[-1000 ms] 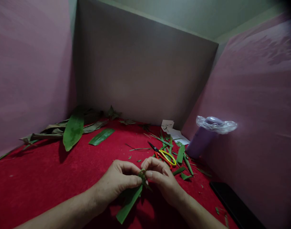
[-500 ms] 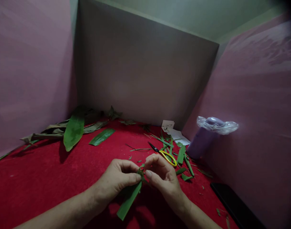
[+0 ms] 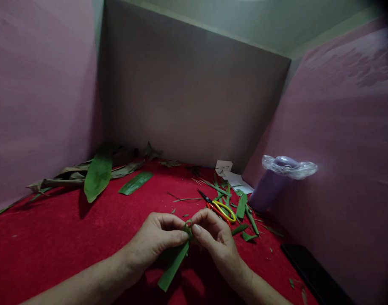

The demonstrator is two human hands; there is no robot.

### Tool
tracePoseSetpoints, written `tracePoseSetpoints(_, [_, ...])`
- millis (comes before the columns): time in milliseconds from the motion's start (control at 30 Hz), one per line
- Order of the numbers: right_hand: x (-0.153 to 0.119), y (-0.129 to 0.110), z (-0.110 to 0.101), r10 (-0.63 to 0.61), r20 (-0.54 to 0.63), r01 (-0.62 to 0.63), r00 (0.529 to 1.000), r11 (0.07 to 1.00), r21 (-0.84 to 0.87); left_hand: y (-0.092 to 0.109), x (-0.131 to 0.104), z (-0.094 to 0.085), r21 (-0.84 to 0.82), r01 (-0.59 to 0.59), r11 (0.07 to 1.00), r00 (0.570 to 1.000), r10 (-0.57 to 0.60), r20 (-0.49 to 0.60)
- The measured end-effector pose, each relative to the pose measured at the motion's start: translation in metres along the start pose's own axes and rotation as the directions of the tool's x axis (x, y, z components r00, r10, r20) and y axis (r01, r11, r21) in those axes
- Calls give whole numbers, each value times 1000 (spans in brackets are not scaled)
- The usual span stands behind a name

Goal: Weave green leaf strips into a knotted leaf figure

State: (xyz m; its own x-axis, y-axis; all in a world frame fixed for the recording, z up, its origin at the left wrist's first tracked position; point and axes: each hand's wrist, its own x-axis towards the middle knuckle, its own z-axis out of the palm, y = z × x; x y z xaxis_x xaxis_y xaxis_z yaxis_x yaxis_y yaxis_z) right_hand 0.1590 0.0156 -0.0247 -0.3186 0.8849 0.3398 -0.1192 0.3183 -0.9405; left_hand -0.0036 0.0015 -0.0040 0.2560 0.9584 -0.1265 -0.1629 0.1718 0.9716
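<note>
My left hand (image 3: 160,237) pinches a green leaf strip (image 3: 174,267) between thumb and index finger. The strip's wide flat end hangs down toward me, and its upper end forms a small curled loop (image 3: 188,223) above the left thumb. My right hand (image 3: 217,239) is at the loop's right side, with thumb and index fingertips closed on its edge. Exactly what lies between those fingertips is partly hidden. Just beyond the right hand lie scissors (image 3: 220,207) with dark blades and yellow and red handles, pointing away to the left.
Cut leaf pieces (image 3: 241,206) are scattered right of the scissors, near white paper (image 3: 238,182). A purple bottle (image 3: 268,190) topped with clear plastic stands by the right wall. Large leaves (image 3: 98,171) lie at the left. A black flat object (image 3: 311,271) rests on the red cloth (image 3: 95,241).
My right thumb and fingertips have come in closer to the loop. The right hand has shifted slightly, uncovering the scissors' red handle. The left hand keeps its pinch on the strip.
</note>
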Motion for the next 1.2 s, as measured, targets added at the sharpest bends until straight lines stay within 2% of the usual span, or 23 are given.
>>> tracePoseSetpoints(133, [1,2,0,-14,-27,13,1000,1000,-14,0,1,0,-62,35,997,999,-36,-21])
tracePoseSetpoints(233, [-1,2,0,-73,-104,55,992,985,-166,1,3,-2,-77,9,997,997,-16,-81])
tracePoseSetpoints(300, [-3,-1,1,-150,-113,108,982,943,-315,2,4,-4,-80,-14,997,992,3,-129])
tracePoseSetpoints(400, [-10,-6,5,-239,-3,203,971,833,-515,5,5,-7,-125,-43,991,981,18,-195])
tracePoseSetpoints(500, [-15,-9,12,-193,158,249,968,759,-601,7,7,-10,-189,-103,977,967,54,-251])
tracePoseSetpoints(567, [-16,-7,17,-124,224,240,967,745,-622,8,8,-10,-220,-134,966,958,70,-278])
tracePoseSetpoints(633, [-17,-4,22,-81,231,213,970,740,-637,7,9,-10,-239,-147,960,953,73,-293])
tracePoseSetpoints(733, [-16,4,27,-91,207,205,974,738,-642,6,8,-8,-244,-142,959,956,68,-287])
tracePoseSetpoints(867, [-12,12,30,-93,237,222,967,765,-604,7,5,-6,-228,-148,963,965,90,-245])
tracePoseSetpoints(1200, [-8,11,27,-104,321,268,941,810,-523,5,6,-7,-230,-127,965,969,71,-237])
